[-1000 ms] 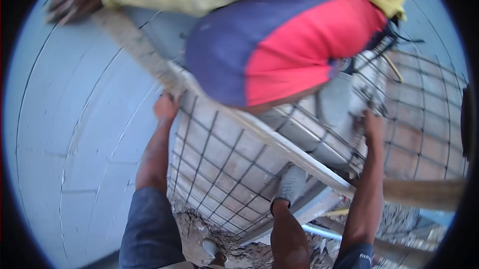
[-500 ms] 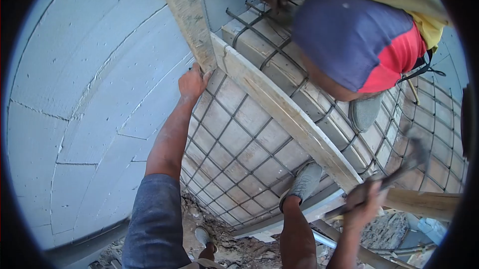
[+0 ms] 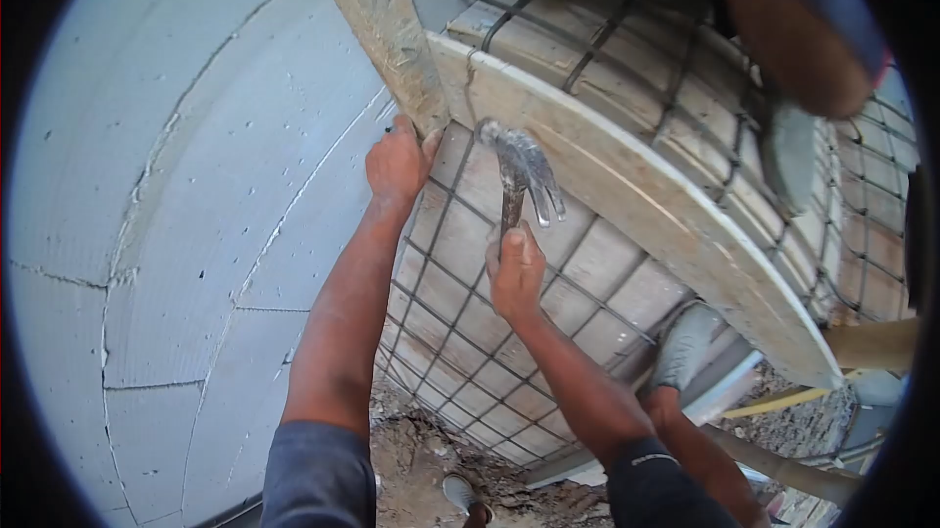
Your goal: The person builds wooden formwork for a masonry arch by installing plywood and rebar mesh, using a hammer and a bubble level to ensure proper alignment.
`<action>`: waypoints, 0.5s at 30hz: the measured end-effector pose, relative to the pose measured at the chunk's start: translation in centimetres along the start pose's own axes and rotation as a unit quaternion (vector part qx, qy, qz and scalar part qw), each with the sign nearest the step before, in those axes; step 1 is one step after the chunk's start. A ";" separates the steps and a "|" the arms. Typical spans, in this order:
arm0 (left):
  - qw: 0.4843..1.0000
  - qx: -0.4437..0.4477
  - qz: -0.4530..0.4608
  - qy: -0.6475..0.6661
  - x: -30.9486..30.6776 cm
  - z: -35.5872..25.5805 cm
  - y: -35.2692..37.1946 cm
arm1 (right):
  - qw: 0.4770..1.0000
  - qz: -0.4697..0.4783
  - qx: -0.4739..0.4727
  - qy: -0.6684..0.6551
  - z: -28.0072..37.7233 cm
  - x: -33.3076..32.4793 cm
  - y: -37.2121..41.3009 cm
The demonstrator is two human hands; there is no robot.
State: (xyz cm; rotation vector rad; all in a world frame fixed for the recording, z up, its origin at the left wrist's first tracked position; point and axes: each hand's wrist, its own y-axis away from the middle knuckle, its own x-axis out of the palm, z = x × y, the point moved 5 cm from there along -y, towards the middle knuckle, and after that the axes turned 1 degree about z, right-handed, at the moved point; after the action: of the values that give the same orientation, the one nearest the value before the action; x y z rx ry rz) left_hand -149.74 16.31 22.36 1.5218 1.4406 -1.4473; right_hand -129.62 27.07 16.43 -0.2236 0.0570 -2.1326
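Note:
My left hand (image 3: 399, 164) is closed round the lower end of an upright wooden plank (image 3: 392, 28), against the pale block wall (image 3: 245, 166). My right hand (image 3: 516, 268) grips the handle of a claw hammer (image 3: 519, 166). The hammer's head is up, close to the face of a long board (image 3: 607, 175) and just right of the plank's lower end. Beneath both hands lies a grid of steel bars (image 3: 460, 303) over flat panels. Any nail at the plank is too small to make out.
Another person's leg (image 3: 793, 28) and shoe (image 3: 788, 156) are at the upper right, on stepped forms with bent rebar (image 3: 676, 87). My shoe (image 3: 685, 342) rests low on the grid. Rubble (image 3: 421, 440) lies below, and a timber (image 3: 871, 344) juts in at right.
My right hand has swung the hammer from the lower right up beside the plank. My left hand keeps its hold. The view has shifted, and the other person appears farther to the upper right.

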 end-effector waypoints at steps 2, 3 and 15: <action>1.000 0.012 -0.005 -0.006 0.3 0.0 0.1 | 0.994 -0.047 -0.094 0.038 -1.4 2.0 -1.4; 1.000 0.019 -0.016 -0.005 0.1 -0.2 0.0 | 0.995 -0.045 -0.079 0.038 -1.5 3.0 -2.7; 0.999 0.030 -0.033 -0.015 0.6 0.1 0.1 | 0.998 0.029 -0.022 0.058 -4.0 3.6 -5.1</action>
State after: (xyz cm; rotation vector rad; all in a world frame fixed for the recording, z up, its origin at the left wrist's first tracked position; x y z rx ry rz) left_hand -149.75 16.39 21.79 1.4950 1.4544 -1.5590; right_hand -136.44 26.58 13.69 -0.1234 0.1770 -2.0856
